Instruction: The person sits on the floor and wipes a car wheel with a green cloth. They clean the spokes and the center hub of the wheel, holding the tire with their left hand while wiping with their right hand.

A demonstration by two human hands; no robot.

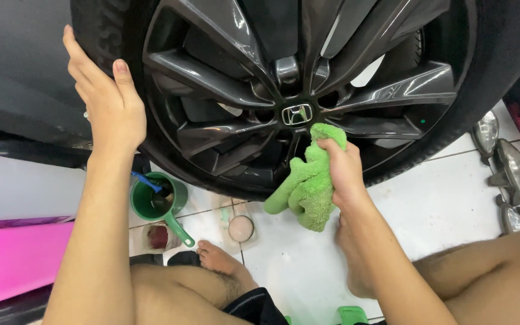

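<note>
A person squats on a white tiled floor [446,204] before a dark alloy wheel [284,90] mounted on a dark car [13,66], the scene taken from above the hands. Just below the wheel, on the tiles, stand a green plastic dipper [151,201] with a long handle, a small open jar [241,228] with pale contents and a second small container [157,237] with a reddish inside. Left of the wheel, low in the picture, lies a bright pink block-shaped thing [16,259]. To the right of the wheel several chrome-backed lamp housings [510,174] are lined up on the floor. A round emblem sits at the wheel's centre, between the spokes.

The left hand [106,99] is raised, palm flat against the tyre [100,30] at the wheel's left edge, fingers [79,57] spread and loose, gripping nothing. The right hand [341,168] reaches up from the knee, its fingers clenched on a crumpled green cloth [308,180], which is pressed to the lower spokes just below the emblem and hangs down past the rim. Bare feet rest on the tiles beneath the wheel.
</note>
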